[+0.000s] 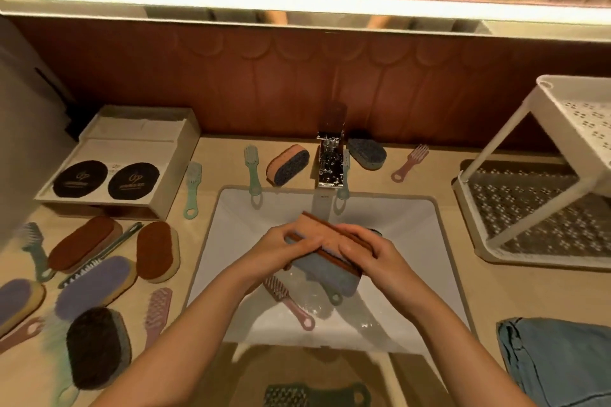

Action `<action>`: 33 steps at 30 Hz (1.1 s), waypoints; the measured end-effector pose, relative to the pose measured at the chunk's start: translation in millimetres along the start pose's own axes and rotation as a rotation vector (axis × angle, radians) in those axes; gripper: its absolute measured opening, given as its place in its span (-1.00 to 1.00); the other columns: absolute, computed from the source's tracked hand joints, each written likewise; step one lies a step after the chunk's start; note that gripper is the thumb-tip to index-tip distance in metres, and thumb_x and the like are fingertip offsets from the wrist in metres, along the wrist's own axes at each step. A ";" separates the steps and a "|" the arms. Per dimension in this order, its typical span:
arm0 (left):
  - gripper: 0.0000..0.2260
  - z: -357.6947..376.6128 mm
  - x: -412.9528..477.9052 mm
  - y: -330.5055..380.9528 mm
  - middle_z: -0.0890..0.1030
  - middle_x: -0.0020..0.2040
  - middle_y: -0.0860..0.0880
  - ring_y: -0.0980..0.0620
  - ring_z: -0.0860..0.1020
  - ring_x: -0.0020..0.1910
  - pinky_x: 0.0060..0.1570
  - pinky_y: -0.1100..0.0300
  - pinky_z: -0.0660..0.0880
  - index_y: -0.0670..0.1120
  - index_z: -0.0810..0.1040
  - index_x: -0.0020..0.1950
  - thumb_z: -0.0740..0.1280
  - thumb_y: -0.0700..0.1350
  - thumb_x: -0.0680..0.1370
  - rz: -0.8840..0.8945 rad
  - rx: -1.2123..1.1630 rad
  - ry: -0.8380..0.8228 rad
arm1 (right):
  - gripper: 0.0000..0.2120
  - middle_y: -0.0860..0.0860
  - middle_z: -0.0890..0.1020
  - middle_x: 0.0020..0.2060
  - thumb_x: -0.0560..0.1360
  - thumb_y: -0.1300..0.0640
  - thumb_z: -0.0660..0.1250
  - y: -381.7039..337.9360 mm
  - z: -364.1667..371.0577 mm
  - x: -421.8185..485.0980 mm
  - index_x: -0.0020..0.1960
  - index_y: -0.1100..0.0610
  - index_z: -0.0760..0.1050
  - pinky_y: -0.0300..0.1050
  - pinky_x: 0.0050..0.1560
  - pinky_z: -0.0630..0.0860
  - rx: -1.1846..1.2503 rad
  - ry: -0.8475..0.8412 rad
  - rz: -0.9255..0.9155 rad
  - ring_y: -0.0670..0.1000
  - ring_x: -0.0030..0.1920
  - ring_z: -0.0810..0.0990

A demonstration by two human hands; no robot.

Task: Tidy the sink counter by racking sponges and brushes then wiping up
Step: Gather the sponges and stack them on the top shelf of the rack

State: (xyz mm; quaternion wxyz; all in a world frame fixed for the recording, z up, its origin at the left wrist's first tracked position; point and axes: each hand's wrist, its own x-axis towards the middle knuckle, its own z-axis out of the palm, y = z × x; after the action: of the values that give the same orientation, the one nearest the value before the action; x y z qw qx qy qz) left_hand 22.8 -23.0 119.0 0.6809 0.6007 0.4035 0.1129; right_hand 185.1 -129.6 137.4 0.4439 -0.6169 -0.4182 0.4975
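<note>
Both forearms reach forward over the sink point(413, 277). The left hand point(284, 249) and right hand point(373, 253) meet above the basin, fingers point(305, 243) clenched around a sponge point(330, 258). A pink brush point(289, 302) lies in the basin below.

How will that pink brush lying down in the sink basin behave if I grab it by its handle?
The pink brush lies in the wet basin, so its thin handle is probably slippery. It looks like slim moulded plastic, so likely stiff and light. It lies flat on its side and seems unlikely to roll, though it may slide on the smooth, wet basin floor if pushed.
</note>
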 end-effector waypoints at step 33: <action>-0.49 -18.4 -19.0 98.9 0.52 0.18 0.07 0.09 0.49 0.16 0.18 0.02 0.46 0.19 0.37 0.22 0.35 0.28 0.32 0.126 0.054 -0.104 | -0.67 0.02 0.59 0.10 0.45 0.11 0.38 -78.7 -20.2 -10.9 0.19 -0.08 0.47 -0.18 -0.07 0.59 0.299 0.148 0.034 0.00 0.05 0.63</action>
State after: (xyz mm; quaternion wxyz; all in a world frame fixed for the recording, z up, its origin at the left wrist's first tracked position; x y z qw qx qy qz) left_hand 30.6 3.2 217.6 0.6758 0.6484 0.3318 0.1133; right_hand 197.4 -122.6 218.2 0.5517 -0.5859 -0.2953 0.5149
